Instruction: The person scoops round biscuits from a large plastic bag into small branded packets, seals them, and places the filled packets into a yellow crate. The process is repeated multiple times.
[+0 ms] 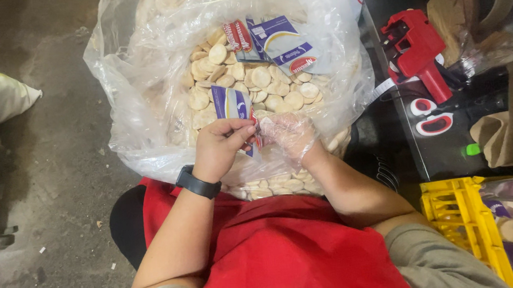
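A single head-worn camera looks steeply down from above the person, close over their red apron [293, 254] and forearms. It faces forward and down, with the clear plastic bag [134, 68] centred, concrete floor [51, 184] at left and a yellow crate [461, 218] at lower right.

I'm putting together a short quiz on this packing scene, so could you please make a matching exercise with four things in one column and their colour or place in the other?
Things:
1. left hand
2. right hand
3. label gun
4. crate

Descriptions:
a. yellow, at the lower right
b. bare, with a black watch at the wrist
c. red, lying on the dark surface to the right of the clear bag
d. covered by a thin clear glove

Pairs: 1-b, 2-d, 3-c, 4-a
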